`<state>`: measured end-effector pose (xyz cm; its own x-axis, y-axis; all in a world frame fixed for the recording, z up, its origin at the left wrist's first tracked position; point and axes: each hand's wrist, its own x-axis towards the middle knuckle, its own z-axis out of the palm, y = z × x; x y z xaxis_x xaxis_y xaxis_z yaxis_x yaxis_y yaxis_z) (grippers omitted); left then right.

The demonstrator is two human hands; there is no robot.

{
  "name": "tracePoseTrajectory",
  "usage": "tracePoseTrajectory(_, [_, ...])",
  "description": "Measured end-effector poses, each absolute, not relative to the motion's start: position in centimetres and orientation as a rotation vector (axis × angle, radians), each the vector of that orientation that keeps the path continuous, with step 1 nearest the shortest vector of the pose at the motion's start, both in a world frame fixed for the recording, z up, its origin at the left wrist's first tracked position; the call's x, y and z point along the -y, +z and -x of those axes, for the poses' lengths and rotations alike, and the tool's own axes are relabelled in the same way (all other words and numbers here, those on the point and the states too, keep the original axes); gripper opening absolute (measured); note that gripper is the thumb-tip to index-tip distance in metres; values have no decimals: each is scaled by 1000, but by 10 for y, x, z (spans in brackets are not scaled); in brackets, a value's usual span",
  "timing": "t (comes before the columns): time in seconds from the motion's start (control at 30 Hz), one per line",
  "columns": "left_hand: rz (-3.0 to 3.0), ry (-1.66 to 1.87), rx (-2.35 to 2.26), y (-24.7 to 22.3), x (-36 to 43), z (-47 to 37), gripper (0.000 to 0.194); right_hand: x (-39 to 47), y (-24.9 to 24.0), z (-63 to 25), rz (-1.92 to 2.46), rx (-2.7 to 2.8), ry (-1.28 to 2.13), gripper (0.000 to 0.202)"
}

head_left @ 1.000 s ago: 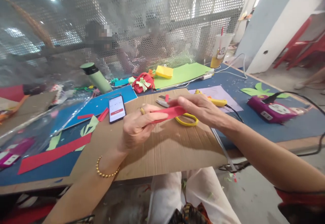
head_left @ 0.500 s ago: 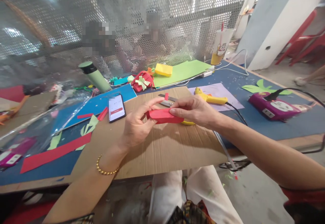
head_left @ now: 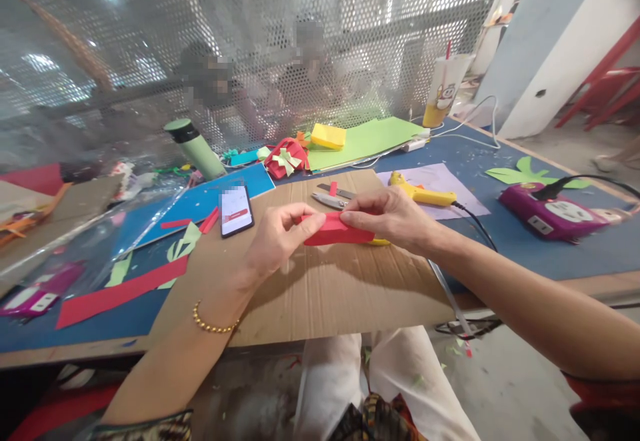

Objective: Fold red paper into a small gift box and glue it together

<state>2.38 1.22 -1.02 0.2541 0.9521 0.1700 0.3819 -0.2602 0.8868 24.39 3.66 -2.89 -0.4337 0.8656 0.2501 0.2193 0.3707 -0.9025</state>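
Note:
A folded piece of red paper [head_left: 336,229] is held between both hands above a cardboard sheet [head_left: 310,301]. My left hand [head_left: 280,237] pinches its left end between thumb and fingers. At the other end, my right hand [head_left: 393,217] grips it with the thumb on top. Just behind the paper lie scissors [head_left: 330,199], their yellow handle partly hidden by the paper and right hand. A small red scrap [head_left: 333,188] rests by the blades. To the right, a yellow glue gun [head_left: 425,193] lies on lilac paper [head_left: 463,204].
A phone [head_left: 237,210] lies on the cardboard's left side, near a red paper strip [head_left: 123,291]. Behind stand a green bottle [head_left: 197,151] and a drink cup [head_left: 443,91]. A purple power strip [head_left: 550,211] with a black cord sits at right. Two people are behind the mesh screen [head_left: 370,34].
My left thumb and fingers have shifted to pinch the top of the red paper's left end. The view has swung slightly left, so things appear further right.

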Motion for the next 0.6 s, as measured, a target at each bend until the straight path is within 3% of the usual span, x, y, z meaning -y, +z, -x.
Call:
tracePoseTrajectory(0.43, [-1686, 897, -1158, -12, -18, -27, 24, -41, -38, -243, 946, 1952, 1099, 32])
tracePoseTrajectory(0.6, [-1772, 933, -1143, -16, -21, -22, 26, -40, -35, -247, 938, 1937, 1198, 56])
